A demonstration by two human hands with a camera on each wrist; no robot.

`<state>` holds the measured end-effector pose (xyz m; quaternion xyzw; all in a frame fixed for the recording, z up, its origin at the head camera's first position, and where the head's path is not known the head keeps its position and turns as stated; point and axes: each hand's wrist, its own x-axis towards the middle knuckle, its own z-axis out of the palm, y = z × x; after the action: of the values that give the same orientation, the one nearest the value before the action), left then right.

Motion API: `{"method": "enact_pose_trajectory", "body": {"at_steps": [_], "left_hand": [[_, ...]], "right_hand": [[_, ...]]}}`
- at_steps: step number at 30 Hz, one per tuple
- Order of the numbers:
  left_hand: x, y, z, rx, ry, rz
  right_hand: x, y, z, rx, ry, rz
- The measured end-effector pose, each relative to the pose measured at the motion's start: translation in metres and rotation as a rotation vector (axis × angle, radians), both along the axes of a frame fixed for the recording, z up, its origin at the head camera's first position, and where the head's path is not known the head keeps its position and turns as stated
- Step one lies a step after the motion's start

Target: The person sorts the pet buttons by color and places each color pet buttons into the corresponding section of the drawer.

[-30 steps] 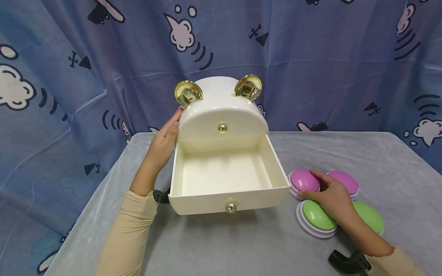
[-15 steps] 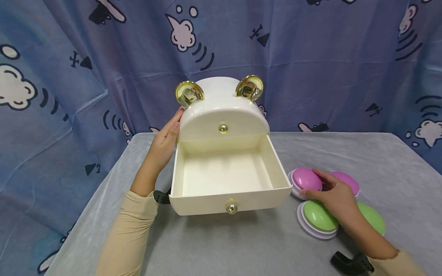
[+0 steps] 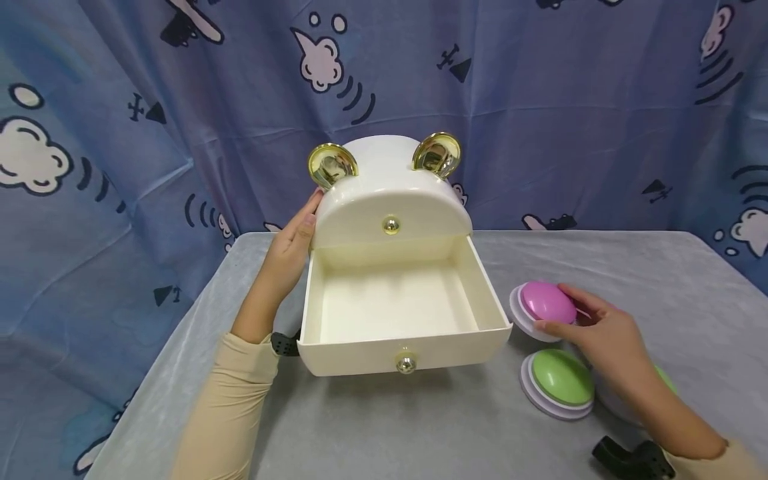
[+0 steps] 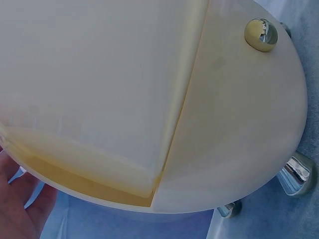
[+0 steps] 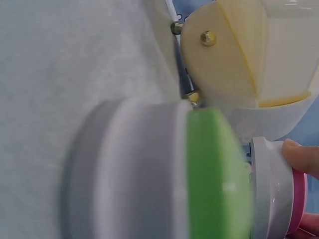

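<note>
A white storage box (image 3: 393, 200) with gold ear-shaped knobs stands mid-table, its drawer (image 3: 402, 300) pulled out and bare inside. My left hand (image 3: 288, 253) rests along the box's left side with fingers straight; in the left wrist view, fingers (image 4: 37, 199) show beside the drawer wall. At the right, my right hand (image 3: 612, 330) grips a pink dome-topped push button (image 3: 547, 303) with a white base, thumb and fingers at its rim. The button is tilted and raised toward the drawer's right corner. A green push button (image 3: 563, 378) sits just in front of it.
Another green button (image 3: 666, 380) is mostly hidden behind my right forearm. Grey cloth covers the table (image 3: 384, 427). Behind it hangs a blue patterned curtain (image 3: 540, 133). A black wrist mount (image 3: 633, 460) sits below the right hand.
The gripped pink button has risen and tilted, moving slightly right along with my right hand. The second pink button is now hidden from the head view. My left hand stays on the box.
</note>
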<state>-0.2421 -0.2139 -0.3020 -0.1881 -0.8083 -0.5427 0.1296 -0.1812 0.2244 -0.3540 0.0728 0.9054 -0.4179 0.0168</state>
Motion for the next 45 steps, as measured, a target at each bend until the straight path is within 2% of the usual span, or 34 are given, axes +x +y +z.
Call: {"method": "enact_pose_trajectory", "body": {"at_steps": [14, 21, 27, 34, 40, 45], "left_hand": [[0.0, 0.001, 0.0, -0.004, 0.012, 0.003], [-0.002, 0.002, -0.002, -0.011, 0.012, 0.0], [-0.003, 0.001, -0.002, -0.018, 0.021, 0.01], [0.0, 0.0, 0.0, -0.025, 0.015, 0.011], [0.0, 0.0, 0.0, -0.035, 0.008, 0.008], [0.0, 0.0, 0.0, -0.03, 0.014, 0.013]], "right_hand": [[0.002, -0.006, 0.052, 0.031, 0.092, 0.037], [0.004, -0.012, 0.075, 0.063, 0.2, 0.049], [0.003, -0.024, 0.091, 0.064, 0.259, 0.076], [0.004, -0.043, 0.105, 0.016, 0.333, 0.148], [0.007, -0.059, 0.109, -0.053, 0.401, 0.256], [0.007, -0.074, 0.113, -0.102, 0.417, 0.32]]}}
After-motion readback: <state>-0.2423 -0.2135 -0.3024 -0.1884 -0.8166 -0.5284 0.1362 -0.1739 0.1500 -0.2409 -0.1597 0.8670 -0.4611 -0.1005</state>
